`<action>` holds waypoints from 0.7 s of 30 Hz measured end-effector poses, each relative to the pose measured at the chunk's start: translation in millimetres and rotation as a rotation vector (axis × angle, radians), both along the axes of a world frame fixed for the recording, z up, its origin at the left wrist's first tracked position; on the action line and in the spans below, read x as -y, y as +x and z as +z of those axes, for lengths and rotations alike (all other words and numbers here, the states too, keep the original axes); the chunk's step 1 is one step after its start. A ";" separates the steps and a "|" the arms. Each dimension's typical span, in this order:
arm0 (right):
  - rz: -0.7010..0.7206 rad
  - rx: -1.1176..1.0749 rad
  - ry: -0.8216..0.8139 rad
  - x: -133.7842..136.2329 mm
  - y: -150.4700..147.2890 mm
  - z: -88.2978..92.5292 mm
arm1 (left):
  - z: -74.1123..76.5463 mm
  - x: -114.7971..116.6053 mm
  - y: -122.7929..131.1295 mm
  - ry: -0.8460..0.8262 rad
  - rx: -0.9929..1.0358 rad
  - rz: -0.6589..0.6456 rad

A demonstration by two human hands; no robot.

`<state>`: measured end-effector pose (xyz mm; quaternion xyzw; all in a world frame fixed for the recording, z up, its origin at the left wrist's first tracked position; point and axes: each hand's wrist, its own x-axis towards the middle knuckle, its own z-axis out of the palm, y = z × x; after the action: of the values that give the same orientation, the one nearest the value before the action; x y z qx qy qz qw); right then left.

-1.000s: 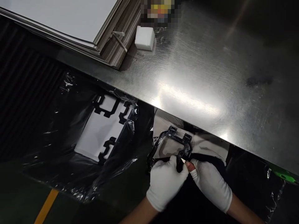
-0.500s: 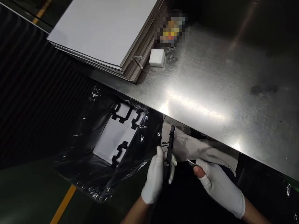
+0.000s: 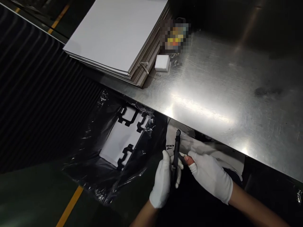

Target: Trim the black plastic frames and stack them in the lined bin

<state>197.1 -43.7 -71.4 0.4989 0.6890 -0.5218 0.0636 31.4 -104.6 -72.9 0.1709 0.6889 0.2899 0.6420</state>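
My left hand point(image 3: 163, 179), in a white glove, is closed round a black plastic frame part point(image 3: 176, 148) held on edge below the table edge. My right hand point(image 3: 209, 175), also gloved with a bare fingertip showing, is pinched on a small blade whose tip is hidden against the part's side. Both hands hover over my lap, where a white garment point(image 3: 203, 148) shows.
A steel table point(image 3: 213, 94) runs across the right. On it lie a stack of white boards point(image 3: 118, 34) and a white foam block point(image 3: 162, 63). To the left a plastic-lined bin point(image 3: 99, 164) holds a white sheet with black frame parts point(image 3: 127, 132).
The frame was turned from flat-on to edge-on in my left hand. My right hand drew away from it, then came back against its side. The view shifted down and left.
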 end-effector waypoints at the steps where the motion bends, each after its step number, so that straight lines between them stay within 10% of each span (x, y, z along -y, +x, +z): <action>1: -0.025 -0.025 -0.005 1.0 5.2 -2.5 | -1.1 0.6 0.2 0.004 0.008 0.007; 21: -0.025 -0.446 -0.105 -3.2 6.3 -9.8 | -7.6 5.6 1.3 -0.033 -0.018 0.043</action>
<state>203.4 -40.5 -81.2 0.3757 0.6517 -0.6551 -0.0711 32.8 -110.2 -80.5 0.1481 0.7029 0.2909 0.6319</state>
